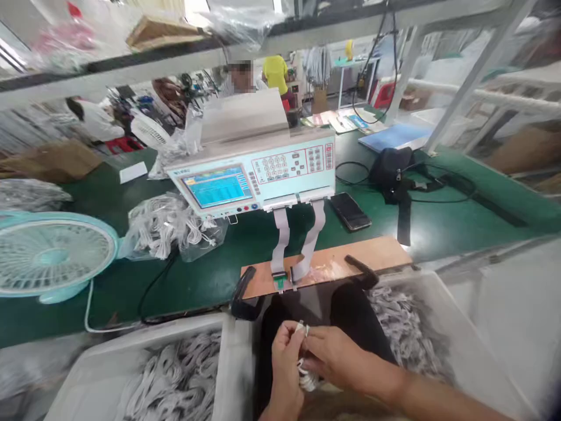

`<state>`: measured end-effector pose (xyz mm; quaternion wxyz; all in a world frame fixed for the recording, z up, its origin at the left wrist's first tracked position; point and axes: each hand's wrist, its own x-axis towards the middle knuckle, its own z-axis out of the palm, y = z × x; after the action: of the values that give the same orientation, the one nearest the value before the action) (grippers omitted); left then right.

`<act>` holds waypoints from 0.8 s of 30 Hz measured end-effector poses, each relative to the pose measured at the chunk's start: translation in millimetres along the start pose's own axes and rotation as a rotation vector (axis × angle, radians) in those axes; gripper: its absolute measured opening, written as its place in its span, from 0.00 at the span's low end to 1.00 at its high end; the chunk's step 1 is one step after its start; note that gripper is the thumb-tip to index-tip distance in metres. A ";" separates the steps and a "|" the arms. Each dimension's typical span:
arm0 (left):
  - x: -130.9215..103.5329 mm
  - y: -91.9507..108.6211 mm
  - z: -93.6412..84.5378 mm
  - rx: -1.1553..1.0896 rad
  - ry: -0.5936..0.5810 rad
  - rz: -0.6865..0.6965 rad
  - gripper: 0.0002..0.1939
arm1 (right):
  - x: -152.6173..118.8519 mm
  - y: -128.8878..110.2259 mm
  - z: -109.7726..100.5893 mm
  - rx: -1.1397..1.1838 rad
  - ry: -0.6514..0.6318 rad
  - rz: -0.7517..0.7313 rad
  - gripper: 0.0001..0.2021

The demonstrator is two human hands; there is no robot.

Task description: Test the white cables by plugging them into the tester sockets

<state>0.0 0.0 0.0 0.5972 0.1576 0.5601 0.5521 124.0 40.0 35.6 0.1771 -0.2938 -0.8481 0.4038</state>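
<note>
Close together above my lap, my left hand (287, 356) and my right hand (331, 354) are both closed on a coiled white cable (307, 379). Its light connector ends (300, 326) poke up between the fingertips. Part of the coil hangs below, between the palms. Ahead of the hands, a wooden board (333, 263) lies at the bench edge, carrying a small green circuit board (279, 282). Two grey ribbon cables (313, 231) run from there up to a cable tester (289, 164) with a lit blue screen.
A white bin (232, 351) of coiled cables stands at left, another bin (464, 316) at right. Dark clamps (245, 295) grip the board. On the green bench (210, 286) are a turquoise fan (52, 257), bagged cables (162, 225), a phone (350, 211) and a black bag (390, 169). People are beyond.
</note>
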 end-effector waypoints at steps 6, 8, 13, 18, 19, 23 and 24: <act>17.9 11.1 9.5 -0.105 0.011 0.020 0.12 | 13.5 22.0 -0.7 0.224 0.289 0.022 0.11; 25.0 14.7 7.7 -0.053 0.018 0.101 0.12 | 23.9 30.7 0.0 0.383 0.447 0.163 0.13; 41.8 18.7 -2.3 0.032 0.015 0.111 0.13 | 50.5 40.9 6.9 0.695 0.512 0.318 0.15; 51.9 19.9 -9.4 0.037 0.007 0.072 0.15 | 59.7 38.2 11.1 0.773 0.541 0.360 0.15; 53.5 21.0 -11.0 0.054 -0.011 0.073 0.15 | 59.9 37.2 10.9 0.789 0.544 0.364 0.15; 59.8 30.2 -20.5 0.250 -0.131 0.143 0.12 | 61.0 31.3 8.6 0.862 0.567 0.398 0.16; 61.4 32.9 -23.3 0.305 -0.171 0.171 0.12 | 61.9 29.4 8.1 0.892 0.570 0.421 0.17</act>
<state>-50.1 52.5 -11.4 0.5626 0.3396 0.5692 0.4941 82.8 89.7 11.3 0.4216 -0.4505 -0.4372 0.6543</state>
